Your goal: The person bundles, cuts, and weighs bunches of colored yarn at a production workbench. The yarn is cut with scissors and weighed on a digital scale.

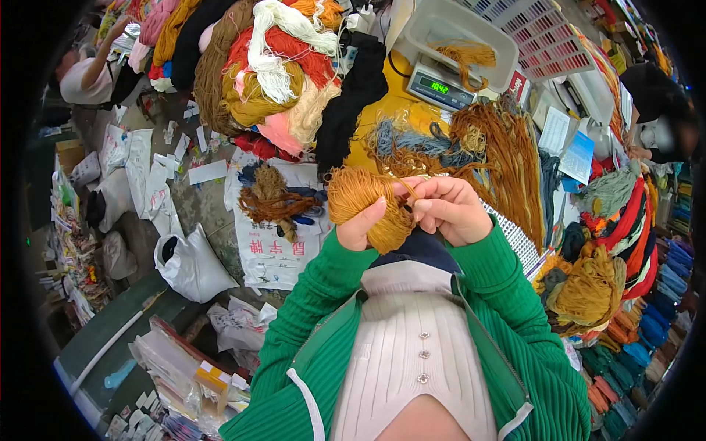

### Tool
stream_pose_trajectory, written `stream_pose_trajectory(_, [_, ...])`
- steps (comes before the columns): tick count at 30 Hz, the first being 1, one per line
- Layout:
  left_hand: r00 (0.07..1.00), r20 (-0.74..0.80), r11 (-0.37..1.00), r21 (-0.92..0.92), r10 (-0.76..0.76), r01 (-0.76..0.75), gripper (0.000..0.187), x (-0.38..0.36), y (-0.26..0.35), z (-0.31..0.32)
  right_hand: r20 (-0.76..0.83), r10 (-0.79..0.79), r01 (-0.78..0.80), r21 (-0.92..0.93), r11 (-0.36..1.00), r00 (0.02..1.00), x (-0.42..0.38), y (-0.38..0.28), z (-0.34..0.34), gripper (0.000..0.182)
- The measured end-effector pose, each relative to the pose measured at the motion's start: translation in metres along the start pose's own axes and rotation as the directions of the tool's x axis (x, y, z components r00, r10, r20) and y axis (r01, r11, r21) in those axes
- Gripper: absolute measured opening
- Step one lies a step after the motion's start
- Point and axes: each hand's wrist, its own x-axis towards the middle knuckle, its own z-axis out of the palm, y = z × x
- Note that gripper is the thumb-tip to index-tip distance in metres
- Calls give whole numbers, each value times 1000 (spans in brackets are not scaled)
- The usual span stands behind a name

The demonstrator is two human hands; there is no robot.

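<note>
A bundle of golden-brown yarn (360,192) is held in front of my chest. My left hand (362,223) is wrapped round its lower side, with the thumb lying over the strands. At the right end of the bundle my right hand (450,209) pinches a strand of the same yarn between thumb and fingertips. Just beyond lie blue-grey yarn (412,143) and long rust-brown skeins (507,162) on a yellow surface (373,110). Some fingers of my left hand are hidden behind the bundle.
A scale (440,88) with a green display carries a plastic tray (419,26). Heaped skeins (276,81) stand at the upper left, with a white sack (193,266) below on the floor. Other people are partly visible: an arm (95,70) at upper left, dark clothing (658,95) at far right.
</note>
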Motion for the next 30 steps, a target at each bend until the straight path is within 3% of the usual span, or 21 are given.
stream_pose_trajectory(4, [999,-43,1000,31,-6,7,53,-1,-1,4,-25,17,-17,27,999,1000,-1,1,0,9])
stream_pose_trajectory(7, [1000,12,998,68,-15,14,52,-1,-2,-2,-74,47,-42,72,997,996,-1,2,2,8])
stream_pose_trajectory(10, [998,-40,987,156,42,-35,52,-1,-1,6,-171,80,-88,-38,995,982,-1,-1,10,9])
stream_pose_trajectory(13, [996,63,923,375,66,-85,52,1,-3,1,-140,61,-83,-157,984,988,2,-2,17,7])
stream_pose_trajectory(16, [987,29,965,207,159,-162,38,1,-2,10,-178,26,-57,-175,983,984,2,1,18,13])
stream_pose_trajectory(22, [996,-77,983,-177,38,-51,35,-1,-2,15,-119,-58,45,-113,993,991,1,5,13,9])
stream_pose_trajectory(25, [988,-151,999,40,-25,31,45,1,-5,10,-156,-31,25,-40,999,987,-1,4,14,17])
stream_pose_trajectory(28, [978,-209,999,43,-20,30,37,3,-10,10,-158,50,-44,46,998,986,-3,0,11,7])
stream_pose_trajectory(30, [977,-211,1000,-10,10,-12,32,4,-7,19,-163,26,-13,76,997,986,-3,1,7,8])
